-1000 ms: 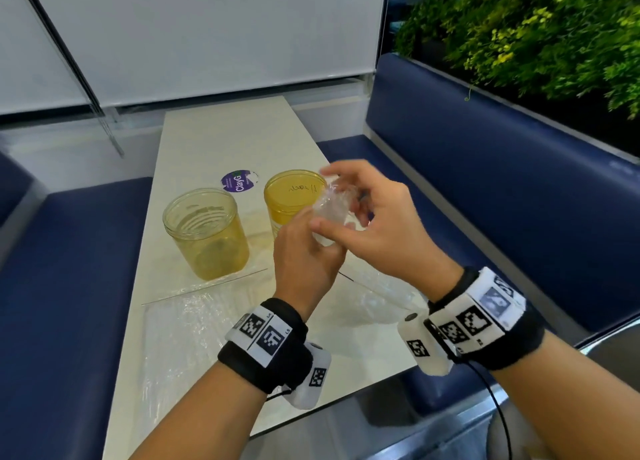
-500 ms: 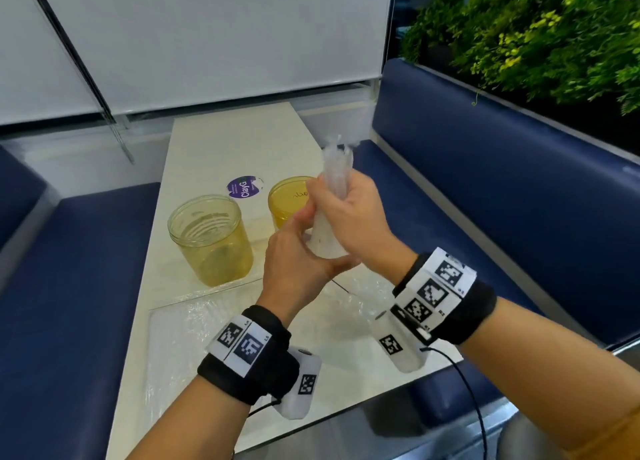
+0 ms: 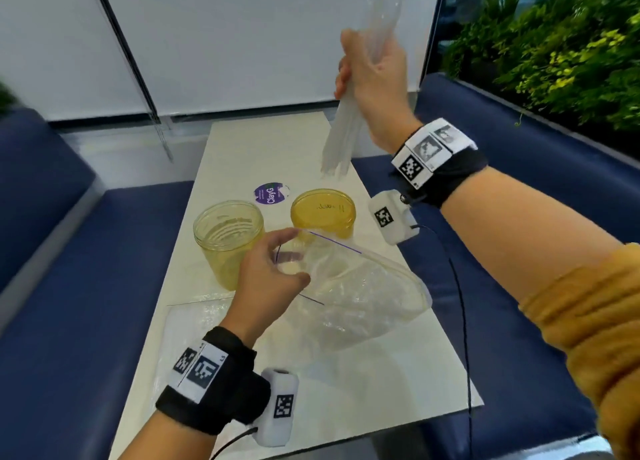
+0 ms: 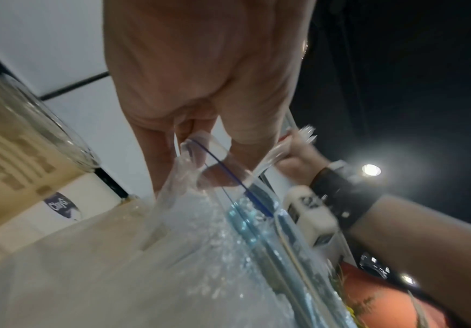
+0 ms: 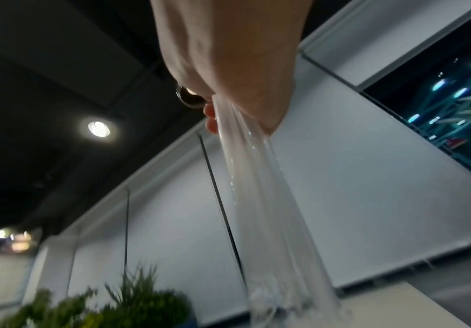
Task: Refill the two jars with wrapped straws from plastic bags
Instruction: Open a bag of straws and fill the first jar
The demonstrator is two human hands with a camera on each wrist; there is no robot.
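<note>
- The straws [image 3: 349,113] are a bundle of thin, clear-wrapped sticks, glossy and blurred; their top ends fade into the pale blind behind, so a count is not possible.
- The right hand [image 3: 375,75] is clenched round the middle of that bundle, raised high above the far end of the table [image 3: 242,151], with the lower ends fanning out above the right jar [image 3: 323,217].
- The plastic bag [image 3: 356,293] is a crumpled, see-through zip bag with a thin blue line along its mouth. It sags over the table's right edge, in front of the jars.
- The left hand [image 3: 268,272] pinches the bag's mouth between thumb and fingers; in the left wrist view the fingertips [image 4: 217,175] show through the film.
- The left jar [image 3: 228,241] is a round, yellowish, ribbed clear tub with an open mouth, near the table's left edge; I cannot make out anything inside it.
- The right jar is deeper amber with faint handwriting inside the rim, its lower part hidden by the bag.
- A second bag [image 3: 194,324] lies flat at the near left corner, partly covered by the left wrist.
- A round purple sticker [image 3: 270,193] sits on the table just behind the jars.
</note>
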